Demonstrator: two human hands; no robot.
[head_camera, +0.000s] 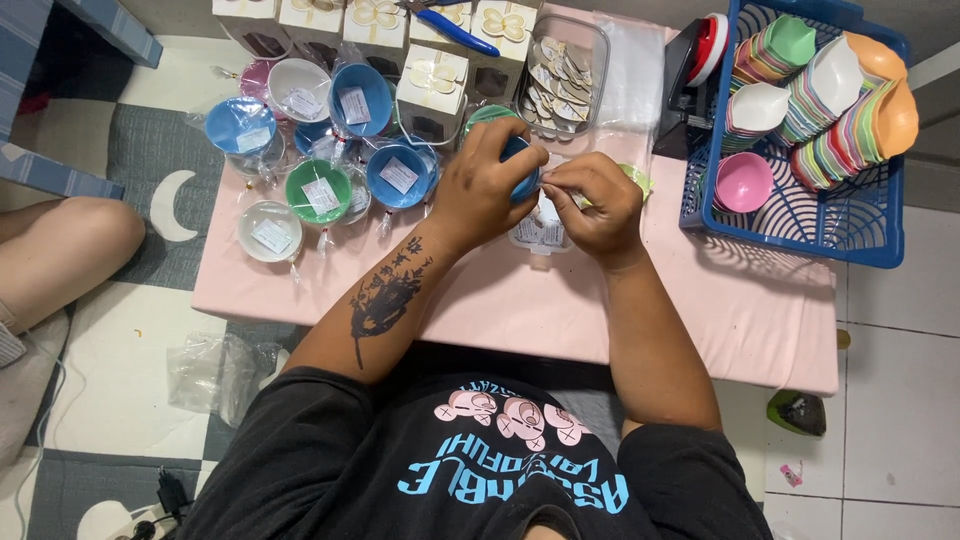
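Blue bowl (522, 170) sits gripped in our left hand (487, 185) near the table (740, 310) middle, steadied so our right hand (597, 205), fingertips pinched narrow, can work at its rim. Toward the far left corner we count about eight bagged bowls (318, 190); one blue basket (870, 235) at the right edge.

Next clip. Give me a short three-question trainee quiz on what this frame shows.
1. True or false: the left hand holds a blue bowl.
2. Where is the loose pink bowl? A) in the blue basket B) on the floor C) in the clear tub
3. What colour is the low table?

Key: 1 true. 2 A. 3 pink.
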